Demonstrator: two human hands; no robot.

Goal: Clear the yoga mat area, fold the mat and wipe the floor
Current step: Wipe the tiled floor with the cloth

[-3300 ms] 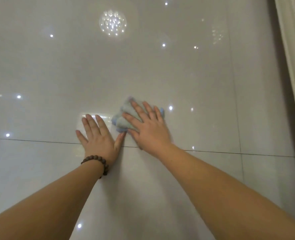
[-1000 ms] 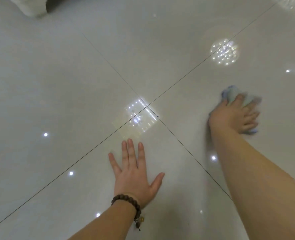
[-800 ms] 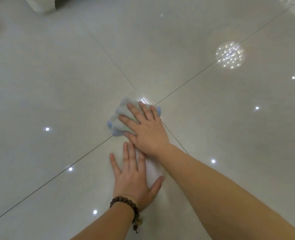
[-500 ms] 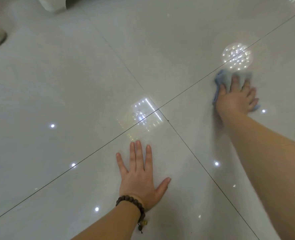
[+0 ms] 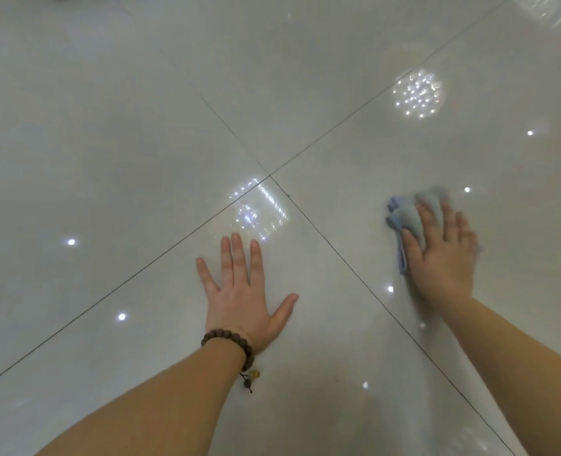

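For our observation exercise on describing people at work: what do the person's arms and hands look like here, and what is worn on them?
Both forearms are bare, with no sleeves in view and no gloves. The left hand has a bracelet of round dark brown beads at the wrist, with a short dangling cord that carries a few small beads, one of them yellowish. The right hand shows no ring, watch or band; it looks slightly motion-blurred.

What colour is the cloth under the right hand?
Light blue cloth, best seen in the head view.
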